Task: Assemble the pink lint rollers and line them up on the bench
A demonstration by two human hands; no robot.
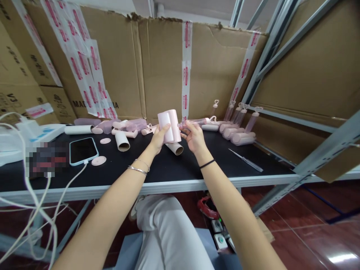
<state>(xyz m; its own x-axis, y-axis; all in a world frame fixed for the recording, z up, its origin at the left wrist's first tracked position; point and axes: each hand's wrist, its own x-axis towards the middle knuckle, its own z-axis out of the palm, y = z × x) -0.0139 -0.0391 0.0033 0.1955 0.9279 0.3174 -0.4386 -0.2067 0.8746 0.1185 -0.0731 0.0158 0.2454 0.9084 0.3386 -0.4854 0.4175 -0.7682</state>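
My left hand (159,139) is closed round a pale pink plastic casing (174,125), which looks like two rounded tubes joined side by side. It is held up above the black tabletop. At the casing's right side, my right hand (195,135) has its fingers bent and pinched close to the edge; whatever they grip is too small to make out. Behind that hand lies a clear pink tube with a heart-shaped loop (213,120). Under the casing, a cardboard tube (176,149) rests on the table.
Several pink casings with upright clear tubes (243,137) stand at right, near a screwdriver (247,161). To the left are more pink parts (132,124), another cardboard tube (122,141), pink discs (99,160), a phone (83,151) and white cables (28,180). Cardboard (160,67) walls the back.
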